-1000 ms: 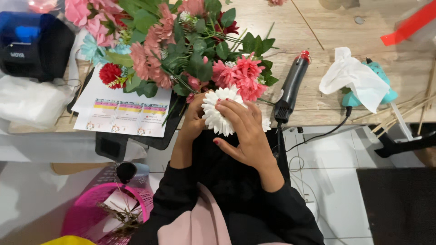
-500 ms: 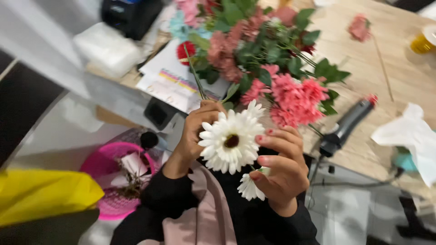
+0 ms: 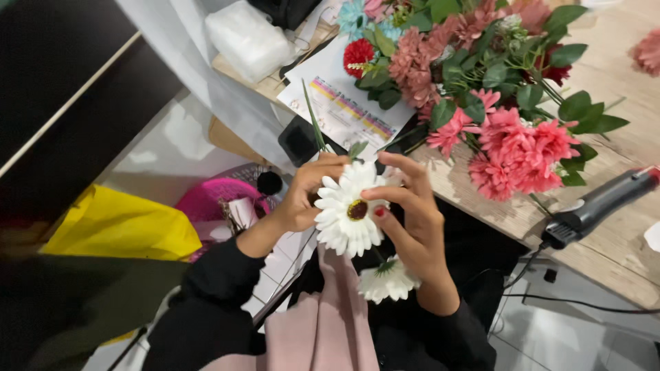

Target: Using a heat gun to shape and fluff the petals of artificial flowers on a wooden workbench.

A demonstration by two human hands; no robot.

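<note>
- The left hand (image 3: 302, 196) and the right hand (image 3: 411, 220) both hold a white daisy (image 3: 349, 216) in the middle of the frame.
- Pink flowers (image 3: 512, 148) lie on the bench (image 3: 605, 240) at the upper right.

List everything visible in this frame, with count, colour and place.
white daisy: 1, white with dark centre, held between both hands
second daisy: 1, white, below the right hand
bouquet: 1, pink and red flowers, green leaves, on the table
table: 1, light wood, right
glue gun: 1, black, table edge, corded
printed sheet: 1, white, beside the bouquet
basket: 1, pink, floor
bag: 1, yellow, floor
left hand: holding the daisy
right hand: holding the daisy
</note>
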